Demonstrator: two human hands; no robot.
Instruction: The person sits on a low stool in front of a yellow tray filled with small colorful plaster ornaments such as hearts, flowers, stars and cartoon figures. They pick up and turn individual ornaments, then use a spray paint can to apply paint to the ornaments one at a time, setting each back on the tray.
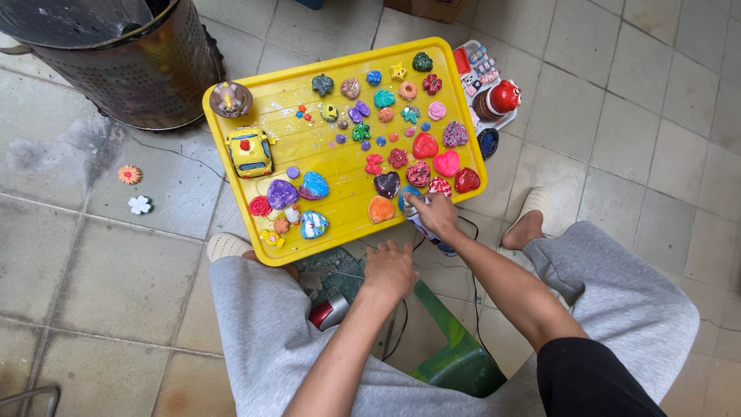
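A yellow tray point(340, 143) on the tiled floor carries several small painted figures: hearts, flowers, shells, a yellow toy car point(249, 150) and a round brown piece point(230, 99). My right hand point(436, 215) is at the tray's near edge, closed around a spray can point(421, 218) with its nozzle beside a blue heart. My left hand point(388, 270) rests with fingers spread on something just below the tray, between my knees. An orange heart point(380, 209) lies between the two hands.
A metal drum point(131, 58) stands at the upper left. Two loose flower pieces point(135, 190) lie on the floor left of the tray. A white tray with a red figure point(494, 96) sits to the right. A green stool point(455, 355) and cables are under me.
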